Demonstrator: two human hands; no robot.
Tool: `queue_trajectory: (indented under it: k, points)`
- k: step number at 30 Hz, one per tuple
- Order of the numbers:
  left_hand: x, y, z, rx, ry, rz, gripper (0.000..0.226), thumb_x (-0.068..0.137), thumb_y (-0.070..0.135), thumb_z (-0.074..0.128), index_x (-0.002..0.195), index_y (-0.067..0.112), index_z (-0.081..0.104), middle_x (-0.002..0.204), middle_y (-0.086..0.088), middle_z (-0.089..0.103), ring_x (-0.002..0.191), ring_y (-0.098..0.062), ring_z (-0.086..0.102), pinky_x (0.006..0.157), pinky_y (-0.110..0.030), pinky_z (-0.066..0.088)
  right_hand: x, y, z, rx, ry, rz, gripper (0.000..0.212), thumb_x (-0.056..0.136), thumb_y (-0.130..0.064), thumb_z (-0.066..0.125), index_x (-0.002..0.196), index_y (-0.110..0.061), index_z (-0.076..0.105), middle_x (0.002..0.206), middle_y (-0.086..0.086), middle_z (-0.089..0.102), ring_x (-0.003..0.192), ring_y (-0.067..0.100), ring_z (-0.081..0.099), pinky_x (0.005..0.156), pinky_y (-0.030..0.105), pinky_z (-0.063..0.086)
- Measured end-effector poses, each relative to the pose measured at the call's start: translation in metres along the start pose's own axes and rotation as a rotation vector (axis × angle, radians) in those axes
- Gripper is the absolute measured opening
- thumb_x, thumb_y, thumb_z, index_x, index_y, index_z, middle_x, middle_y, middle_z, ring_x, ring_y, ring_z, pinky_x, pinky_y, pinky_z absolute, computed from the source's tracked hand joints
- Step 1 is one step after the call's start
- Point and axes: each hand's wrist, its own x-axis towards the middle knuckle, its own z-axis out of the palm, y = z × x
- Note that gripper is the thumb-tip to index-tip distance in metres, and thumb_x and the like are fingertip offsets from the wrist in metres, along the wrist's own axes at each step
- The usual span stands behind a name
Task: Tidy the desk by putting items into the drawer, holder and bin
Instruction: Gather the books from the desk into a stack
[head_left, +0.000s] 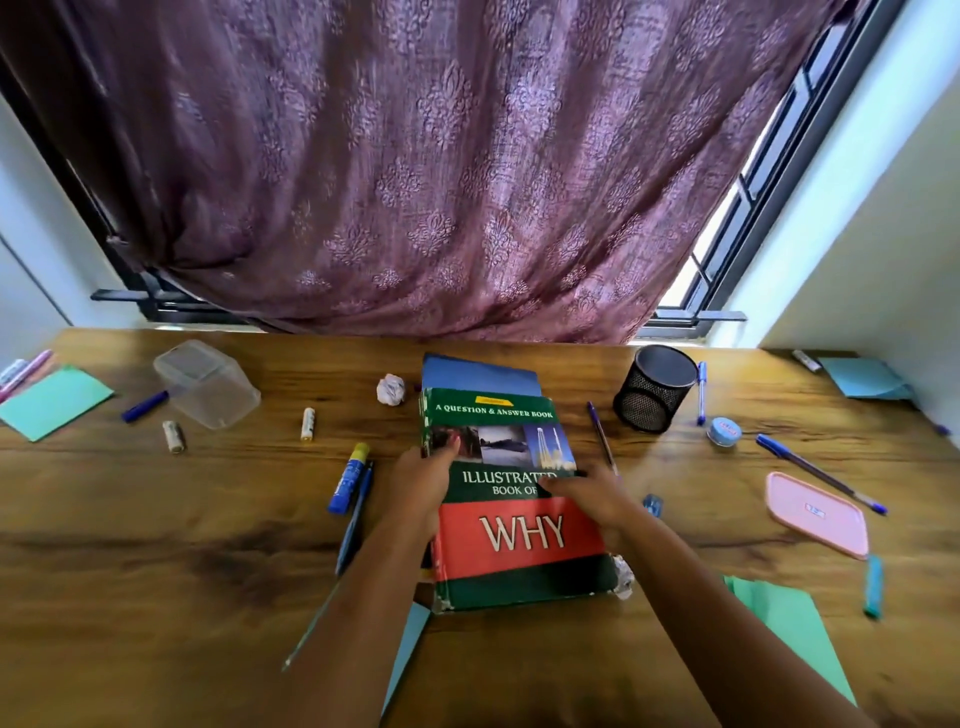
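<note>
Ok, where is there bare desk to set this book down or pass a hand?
Biggest bare patch: the near-left desk, bordered by the glue stick and blue pen on its right and the white tubes beyond. A smaller gap lies between the pink lid and the small blue piece beside the book. Crowded: around the mesh holder, with pens and a blue tin.

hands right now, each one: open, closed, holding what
Left hand: grips the book by its left edge, thumb on the cover.
Right hand: open, fingers lying on the book's cover.

The book (511, 499) hides most of a blue folder (478, 371) (and part of a crumpled paper ball (623, 574)).
</note>
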Motion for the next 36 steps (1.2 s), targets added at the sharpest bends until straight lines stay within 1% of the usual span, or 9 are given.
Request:
queue_trajectory:
  k: [3,6,9,11,13,16,20,26,36]
  points:
    - [-0.003,0.003,-0.002,-0.076,0.001,0.179,0.024,0.085,0.04,0.067,0.094,0.018,0.06,0.081,-0.008,0.073,0.065,-0.025,0.072,0.061,-0.041,0.06,-0.002,-0.009,-0.003,0.164,-0.007,-0.043,0.019,0.08,-0.006,0.072,0.096,-0.008,0.063,0.075,0.01,0.074,0.06,0.022,0.071,0.058,0.034,0.059]
    - [-0.01,0.011,-0.003,-0.132,-0.061,0.435,0.033,0.08,0.055,0.064,0.1,0.029,0.064,0.084,-0.001,0.075,0.073,-0.022,0.073,0.065,-0.039,0.06,-0.006,-0.025,-0.007,0.339,-0.071,-0.114,0.032,0.073,-0.008,0.077,0.1,-0.004,0.061,0.078,0.013,0.074,0.062,0.025,0.071,0.057,0.037,0.059]
    - [-0.02,0.026,-0.001,-0.139,-0.008,0.588,0.06,0.065,0.076,0.058,0.105,0.032,0.063,0.088,0.024,0.069,0.082,0.005,0.064,0.07,-0.019,0.05,-0.013,-0.041,-0.01,0.438,-0.111,-0.256,0.046,0.062,-0.017,0.081,0.103,-0.007,0.062,0.084,0.01,0.075,0.071,0.024,0.072,0.061,0.038,0.058]
    - [-0.028,0.035,0.002,-0.191,0.024,0.622,0.052,0.058,0.079,0.056,0.087,0.036,0.059,0.068,0.036,0.061,0.064,0.021,0.054,0.06,-0.005,0.042,-0.015,-0.046,-0.012,0.457,-0.121,-0.348,0.042,0.063,-0.019,0.08,0.1,-0.01,0.064,0.087,0.009,0.074,0.074,0.023,0.072,0.063,0.037,0.058]
    - [-0.034,0.038,0.004,-0.23,0.037,0.623,0.052,0.056,0.078,0.056,0.087,0.036,0.053,0.068,0.04,0.06,0.066,0.026,0.052,0.059,-0.001,0.039,-0.017,-0.047,-0.011,0.471,-0.123,-0.416,0.032,0.066,-0.018,0.078,0.096,-0.013,0.066,0.086,0.009,0.074,0.075,0.023,0.072,0.063,0.036,0.058]
    - [-0.037,0.035,0.004,-0.24,0.013,0.717,0.065,0.064,0.072,0.056,0.11,0.026,0.059,0.091,0.026,0.067,0.094,0.008,0.059,0.076,-0.007,0.044,-0.02,-0.039,-0.006,0.501,-0.119,-0.452,0.029,0.069,-0.017,0.075,0.096,-0.013,0.065,0.085,0.009,0.074,0.073,0.023,0.071,0.062,0.036,0.058]
    - [-0.043,0.043,0.005,-0.277,-0.024,0.904,0.028,0.083,0.051,0.061,0.099,0.028,0.061,0.089,0.022,0.07,0.087,0.006,0.064,0.072,-0.008,0.048,-0.021,-0.032,-0.004,0.598,-0.115,-0.47,0.024,0.071,-0.016,0.071,0.095,-0.012,0.067,0.084,0.008,0.074,0.071,0.02,0.071,0.061,0.035,0.058]
    - [-0.047,0.036,0.003,-0.28,-0.073,1.016,0.035,0.084,0.04,0.06,0.107,0.013,0.058,0.09,0.017,0.069,0.089,0.0,0.064,0.074,-0.014,0.05,-0.025,-0.021,-0.008,0.564,-0.098,-0.557,0.042,0.059,-0.026,0.082,0.096,-0.013,0.067,0.089,0.009,0.073,0.077,0.022,0.071,0.064,0.034,0.057]
    - [-0.054,0.033,-0.002,-0.181,-0.11,1.035,0.031,0.081,0.047,0.064,0.1,0.024,0.06,0.089,0.017,0.07,0.085,0.002,0.065,0.072,-0.012,0.05,-0.034,-0.014,-0.009,0.34,0.029,-0.606,0.04,0.062,-0.028,0.079,0.097,-0.016,0.064,0.087,0.003,0.073,0.079,0.02,0.07,0.064,0.028,0.057]
